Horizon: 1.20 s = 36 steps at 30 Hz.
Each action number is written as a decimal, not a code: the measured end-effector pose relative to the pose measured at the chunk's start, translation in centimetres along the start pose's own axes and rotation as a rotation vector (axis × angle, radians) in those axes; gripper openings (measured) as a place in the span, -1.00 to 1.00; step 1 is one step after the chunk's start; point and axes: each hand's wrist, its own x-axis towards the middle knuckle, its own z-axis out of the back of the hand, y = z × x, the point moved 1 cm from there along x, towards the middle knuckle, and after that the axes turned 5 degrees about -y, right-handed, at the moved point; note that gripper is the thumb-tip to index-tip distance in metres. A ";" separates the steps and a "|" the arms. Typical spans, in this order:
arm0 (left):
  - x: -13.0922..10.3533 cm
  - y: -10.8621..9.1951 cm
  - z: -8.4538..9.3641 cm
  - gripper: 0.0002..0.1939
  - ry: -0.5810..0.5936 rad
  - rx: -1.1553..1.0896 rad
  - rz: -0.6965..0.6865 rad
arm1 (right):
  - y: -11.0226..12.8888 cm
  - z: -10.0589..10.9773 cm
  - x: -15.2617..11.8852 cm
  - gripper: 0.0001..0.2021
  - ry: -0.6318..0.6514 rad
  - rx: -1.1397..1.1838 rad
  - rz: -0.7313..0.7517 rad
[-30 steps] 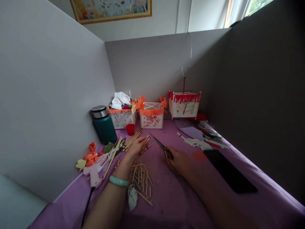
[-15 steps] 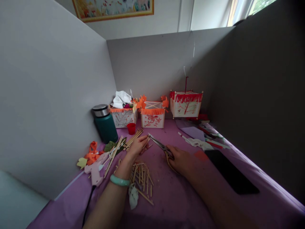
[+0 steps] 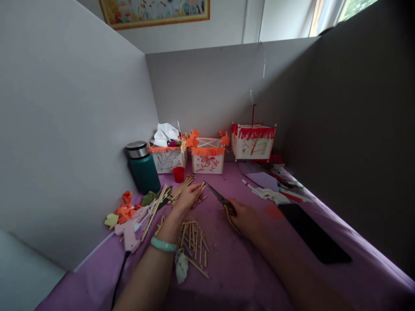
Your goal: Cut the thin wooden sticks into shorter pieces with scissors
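My left hand (image 3: 188, 198), with a pale green bangle (image 3: 163, 245) on its wrist, pinches a thin wooden stick (image 3: 201, 188) above the table. My right hand (image 3: 244, 219) grips a pair of scissors (image 3: 223, 201) by the handles. The blades point up and left, their tip close to the stick's upper end and seemingly just apart from it. Below my left forearm lies a pile of short wooden sticks (image 3: 194, 239) beside a crumpled white scrap (image 3: 181, 265). Longer sticks (image 3: 182, 188) lie behind my left hand.
A pink glue gun (image 3: 129, 235) with a black cord lies left, near orange paper scraps (image 3: 126, 207). Behind stand a teal bottle (image 3: 144, 172), a red cup (image 3: 178, 174) and paper lanterns (image 3: 208, 163). A black phone-like slab (image 3: 314, 233) lies right. Grey partitions (image 3: 220, 95) enclose the table.
The scissor blades have come together and shifted slightly right, away from the stick's end. My left hand holds almost the same place, still pinching the stick.
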 end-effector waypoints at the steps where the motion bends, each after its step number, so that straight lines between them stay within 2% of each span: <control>1: 0.1 0.0 0.0 -0.48 0.015 -0.064 -0.012 | -0.3 -0.4 0.1 -0.65 -0.027 0.051 -0.015; 5: 0.2 -0.2 0.1 -0.53 0.081 -0.304 -0.003 | -1.8 -1.8 0.7 -0.57 -0.160 0.303 -0.104; 8: 0.0 -0.4 -0.2 -0.63 0.058 -0.400 0.043 | -2.1 -2.5 1.1 -0.54 -0.209 0.515 -0.159; 11: -0.3 -0.6 -0.8 -0.73 0.014 -0.447 0.072 | -1.2 -2.6 1.2 -0.47 -0.136 0.743 -0.233; 15: -0.7 -0.9 -1.4 -0.74 0.003 -0.427 0.058 | 1.2 -1.8 0.8 -0.45 0.052 0.953 -0.328; 17: -0.7 -0.7 -1.5 -0.70 -0.016 -0.409 0.029 | 2.1 -1.3 0.6 -0.46 0.107 1.002 -0.346; 20: -0.7 -0.4 -1.7 -0.62 -0.037 -0.390 -0.011 | 2.7 -1.1 0.5 -0.45 0.123 1.040 -0.333; 27: -1.1 -0.1 -2.6 -0.57 -0.001 -0.382 -0.026 | 3.1 -0.6 -0.1 -0.57 0.176 1.011 -0.311; 32: -1.3 -0.4 -2.5 -0.58 0.031 -0.350 0.012 | 3.4 0.0 -0.1 -0.61 0.177 1.012 -0.305; 36: -1.3 -0.3 -2.5 -0.56 0.032 -0.357 -0.003 | 3.1 -0.2 0.2 -0.53 0.141 1.041 -0.333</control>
